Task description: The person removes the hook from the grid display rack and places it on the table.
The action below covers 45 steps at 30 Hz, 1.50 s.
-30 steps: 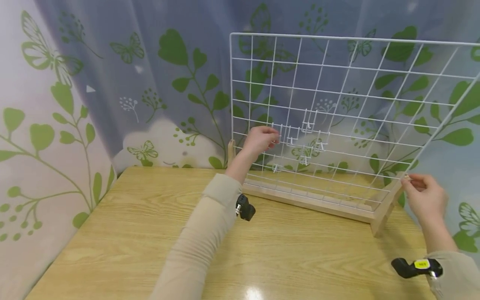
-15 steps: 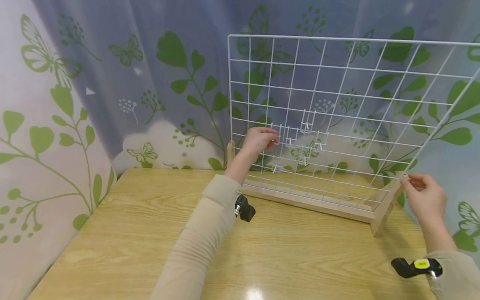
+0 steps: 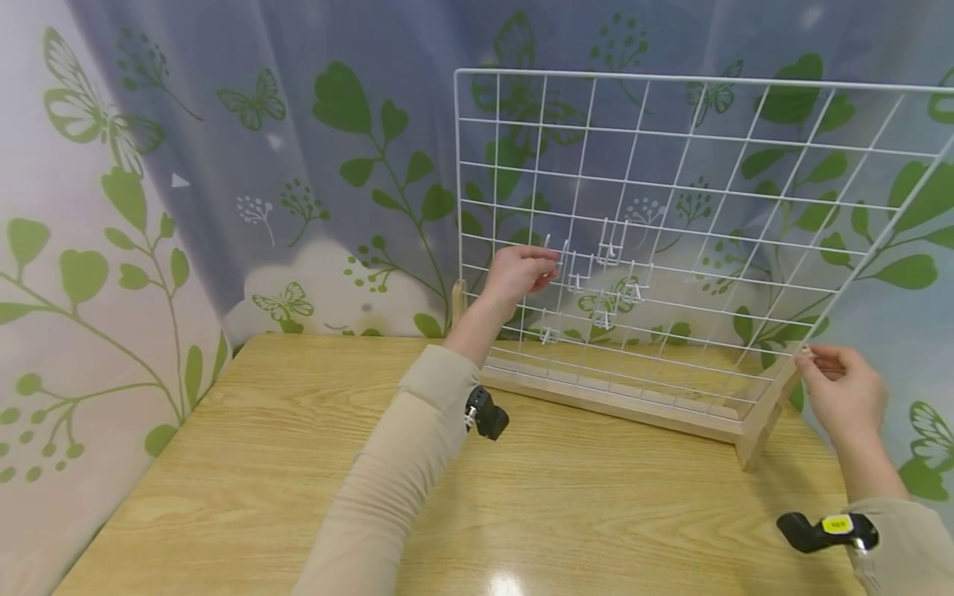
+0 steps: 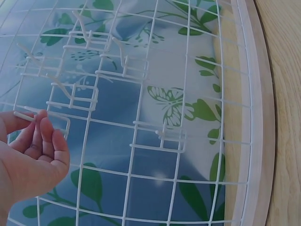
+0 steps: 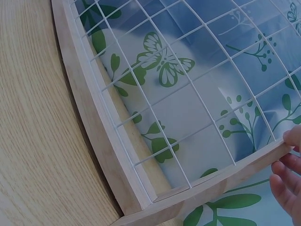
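Note:
A white wire grid panel (image 3: 671, 79) stands upright in a wooden stand (image 3: 619, 404). My left hand (image 3: 517, 277) pinches a white wire hook (image 3: 566, 246) at the panel's left-centre, thumb and fingertips on its prong in the left wrist view. The hook's two upper ends stick up above the fingers; part of it is hidden behind the hand. Several similar hooks (image 4: 96, 97) hang on the grid close by. My right hand (image 3: 850, 393) pinches the top of the stand's right upright (image 5: 263, 157) between thumb and fingers, beside the panel's edge.
The stand rests on a wood-grain table (image 3: 551, 505), near its back edge. Behind it hangs a blue and white curtain (image 3: 298, 165) with green leaves and butterflies. A black wrist camera (image 3: 488, 414) hangs below the left sleeve, another (image 3: 827, 531) at the right sleeve.
My left hand has lifted slightly, and the hook's upper ends have moved up and tilted from where they stood against the grid wires. The right hand keeps its place on the upright.

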Each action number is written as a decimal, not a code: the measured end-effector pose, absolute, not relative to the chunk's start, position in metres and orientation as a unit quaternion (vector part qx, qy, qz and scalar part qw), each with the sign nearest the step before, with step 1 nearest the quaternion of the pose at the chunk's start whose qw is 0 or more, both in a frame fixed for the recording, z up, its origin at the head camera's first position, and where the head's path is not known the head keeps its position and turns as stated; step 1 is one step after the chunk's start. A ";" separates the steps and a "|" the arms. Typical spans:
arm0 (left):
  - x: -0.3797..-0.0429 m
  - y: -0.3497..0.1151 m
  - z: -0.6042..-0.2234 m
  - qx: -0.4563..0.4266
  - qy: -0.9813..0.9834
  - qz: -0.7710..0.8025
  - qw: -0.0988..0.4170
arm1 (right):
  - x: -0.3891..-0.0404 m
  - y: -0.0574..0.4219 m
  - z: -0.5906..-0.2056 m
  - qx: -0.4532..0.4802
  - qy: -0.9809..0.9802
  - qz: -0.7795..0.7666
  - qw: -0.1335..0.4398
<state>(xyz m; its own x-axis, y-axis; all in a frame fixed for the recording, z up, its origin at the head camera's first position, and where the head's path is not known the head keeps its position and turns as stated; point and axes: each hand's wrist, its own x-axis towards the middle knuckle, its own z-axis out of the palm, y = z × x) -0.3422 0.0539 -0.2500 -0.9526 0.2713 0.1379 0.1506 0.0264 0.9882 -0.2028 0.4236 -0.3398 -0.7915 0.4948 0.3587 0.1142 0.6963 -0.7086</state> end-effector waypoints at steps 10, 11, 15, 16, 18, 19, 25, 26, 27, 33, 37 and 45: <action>-0.338 0.048 -0.248 0.150 0.715 0.682 0.035 | -0.204 0.423 -0.340 -0.177 -0.880 0.347 0.271; -0.337 0.047 -0.248 0.149 0.716 0.681 0.035 | -0.204 0.423 -0.340 -0.177 -0.880 0.348 0.271; -0.335 0.042 -0.249 0.154 0.717 0.679 0.033 | -0.204 0.425 -0.340 -0.176 -0.880 0.349 0.271; -0.334 0.041 -0.249 0.156 0.718 0.678 0.031 | -0.204 0.425 -0.340 -0.176 -0.880 0.348 0.270; -0.334 0.039 -0.250 0.159 0.718 0.677 0.030 | -0.204 0.425 -0.339 -0.174 -0.881 0.345 0.272; -0.334 0.038 -0.250 0.160 0.717 0.678 0.029 | -0.204 0.425 -0.339 -0.173 -0.882 0.345 0.272; -0.333 0.030 -0.254 0.153 0.706 0.690 0.036 | -0.204 0.425 -0.339 -0.173 -0.878 0.348 0.279; -0.333 0.029 -0.255 0.150 0.705 0.692 0.036 | -0.204 0.425 -0.339 -0.173 -0.878 0.348 0.279; -0.333 0.028 -0.256 0.147 0.703 0.695 0.038 | -0.204 0.425 -0.340 -0.174 -0.878 0.348 0.278; -0.330 0.018 -0.260 0.136 0.712 0.688 0.037 | -0.203 0.424 -0.341 -0.181 -0.880 0.347 0.270; -0.331 0.008 -0.265 0.142 0.737 0.660 0.030 | -0.203 0.424 -0.342 -0.185 -0.880 0.344 0.271; -0.331 -0.010 -0.275 0.127 0.741 0.658 0.039 | -0.203 0.422 -0.340 -0.188 -0.881 0.338 0.273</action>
<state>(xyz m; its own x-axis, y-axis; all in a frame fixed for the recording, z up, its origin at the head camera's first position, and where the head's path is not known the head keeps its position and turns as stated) -0.3307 -0.0104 -0.2747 -0.9650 0.2384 0.1094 0.1366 0.1011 0.9854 -0.2035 0.4220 -0.3401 -0.7796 0.5163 0.3544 0.1467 0.7008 -0.6981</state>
